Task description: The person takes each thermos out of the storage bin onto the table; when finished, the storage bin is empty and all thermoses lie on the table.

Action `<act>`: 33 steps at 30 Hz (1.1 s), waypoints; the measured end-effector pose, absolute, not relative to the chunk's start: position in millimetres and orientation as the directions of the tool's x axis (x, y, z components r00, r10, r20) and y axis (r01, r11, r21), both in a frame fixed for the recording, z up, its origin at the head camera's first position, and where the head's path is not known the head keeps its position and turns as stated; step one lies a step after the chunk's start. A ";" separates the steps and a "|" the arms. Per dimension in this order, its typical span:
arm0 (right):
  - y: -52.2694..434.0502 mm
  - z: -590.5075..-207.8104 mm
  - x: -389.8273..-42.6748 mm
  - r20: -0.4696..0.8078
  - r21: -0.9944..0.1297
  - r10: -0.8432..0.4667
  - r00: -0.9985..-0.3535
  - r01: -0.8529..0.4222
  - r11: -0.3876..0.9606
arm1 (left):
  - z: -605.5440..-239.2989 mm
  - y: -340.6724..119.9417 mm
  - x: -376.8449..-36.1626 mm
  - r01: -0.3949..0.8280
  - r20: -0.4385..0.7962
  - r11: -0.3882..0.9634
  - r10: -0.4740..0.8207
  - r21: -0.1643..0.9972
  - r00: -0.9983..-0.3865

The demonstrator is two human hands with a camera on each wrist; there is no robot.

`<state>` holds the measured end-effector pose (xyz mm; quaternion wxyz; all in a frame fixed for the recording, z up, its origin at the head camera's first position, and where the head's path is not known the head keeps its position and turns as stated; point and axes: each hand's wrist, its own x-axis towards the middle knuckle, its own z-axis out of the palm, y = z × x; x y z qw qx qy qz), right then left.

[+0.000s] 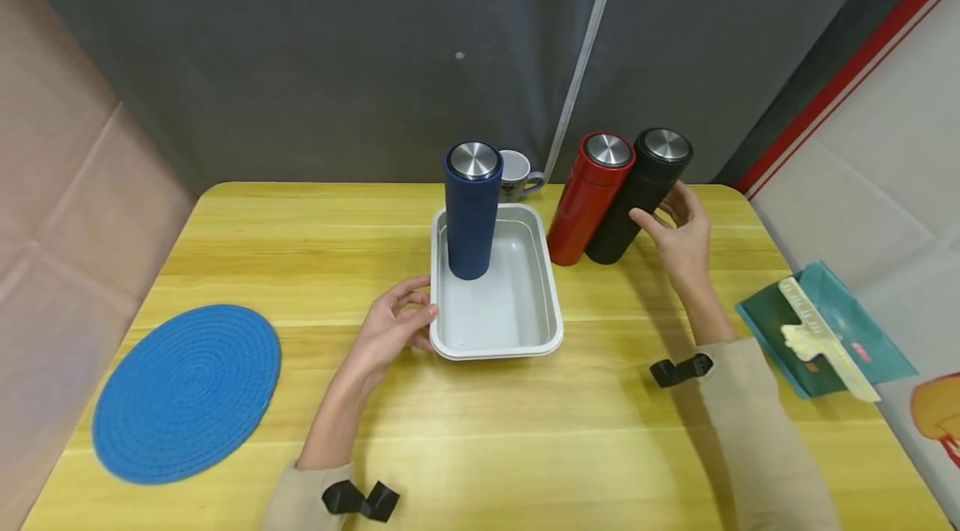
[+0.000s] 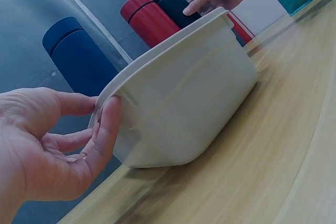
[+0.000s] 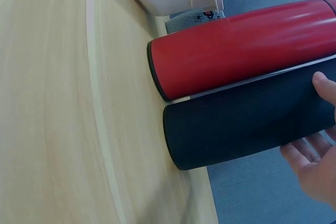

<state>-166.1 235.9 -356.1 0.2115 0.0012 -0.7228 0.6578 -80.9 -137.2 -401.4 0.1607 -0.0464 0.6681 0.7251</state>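
A dark blue flask (image 1: 471,214) with a steel lid stands upright in the far left part of a white rectangular tray (image 1: 551,302). My left hand (image 1: 396,324) lies at the tray's near left corner. Its thumb (image 2: 107,127) and forefinger touch the tray (image 2: 199,93) at the outer wall and rim, the other fingers loosely curved. A red flask (image 1: 587,199) and a black flask (image 1: 637,197) stand side by side, right of the tray. My right hand (image 1: 678,235) is cupped beside the black flask (image 3: 247,124); the thumb touches it and the fingers stay fairly straight.
A white mug (image 1: 519,172) stands behind the tray. A round blue woven mat (image 1: 187,393) lies at the table's near left. A teal bag with a pale clip (image 1: 821,335) lies at the right edge. A grey curtain hangs behind the table.
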 end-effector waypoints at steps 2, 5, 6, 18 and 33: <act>238.3 -360.0 -167.2 0.312 -0.950 0.286 -0.906 -0.294 0.104 | -401.2 -137.5 -81.2 -0.296 -0.283 -0.058 0.171 0.953 -0.944; 242.8 -368.3 -168.4 0.326 -0.944 0.291 -0.900 -0.326 0.049 | -401.0 -138.3 -81.5 -0.295 -0.282 -0.060 0.168 0.954 -0.945; 244.2 -370.8 -168.2 0.331 -0.941 0.290 -0.898 -0.337 0.030 | -400.9 -138.6 -81.5 -0.296 -0.283 -0.062 0.167 0.953 -0.945; 254.0 -376.1 -137.9 0.356 -0.929 0.251 -0.900 -0.369 -0.007 | -401.5 -137.3 -77.6 -0.313 -0.297 -0.056 0.189 0.948 -0.936; 219.1 -382.6 -105.8 0.341 -0.940 0.056 -0.938 -0.341 0.019 | -402.6 -137.8 -79.2 -0.305 -0.287 -0.080 0.180 0.949 -0.941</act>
